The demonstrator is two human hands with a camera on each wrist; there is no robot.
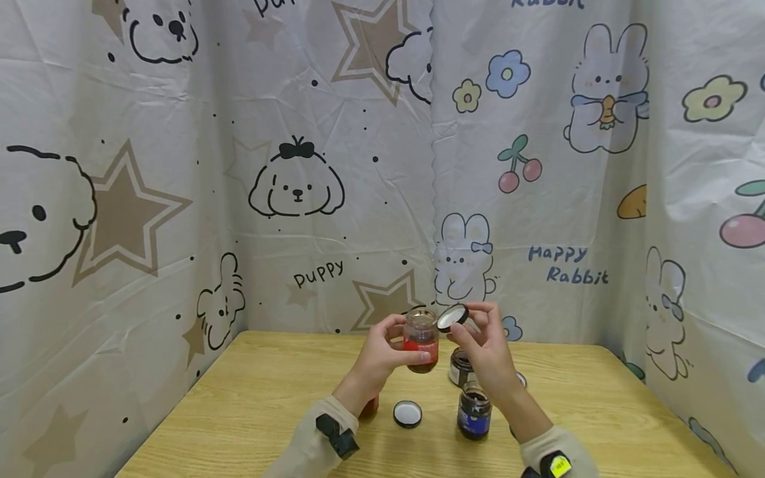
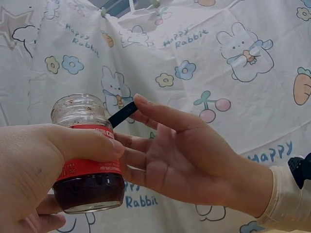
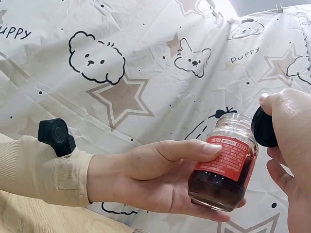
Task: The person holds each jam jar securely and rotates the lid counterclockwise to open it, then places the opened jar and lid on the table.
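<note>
My left hand [image 1: 380, 362] grips a glass jar [image 1: 421, 345] with a red label, raised above the table. Its mouth is uncovered, and dark contents fill the lower part, as the left wrist view also shows on the jar [image 2: 90, 189]. Beside the mouth, my right hand [image 1: 487, 345] pinches a black lid [image 1: 452, 318] between thumb and fingers, its white inside facing the head camera. In the right wrist view the lid's black outer side [image 3: 264, 127] stands apart from the jar's rim, tilted on edge.
On the wooden table [image 1: 269, 398] stand an uncapped jar with a blue label [image 1: 475, 415] and another dark jar [image 1: 461, 367] behind it. A loose lid [image 1: 408, 413] lies white side up. Another lid [image 1: 522, 380] and a reddish object [image 1: 370, 406] are partly hidden by my arms. Printed curtains [image 1: 299, 265] enclose the table.
</note>
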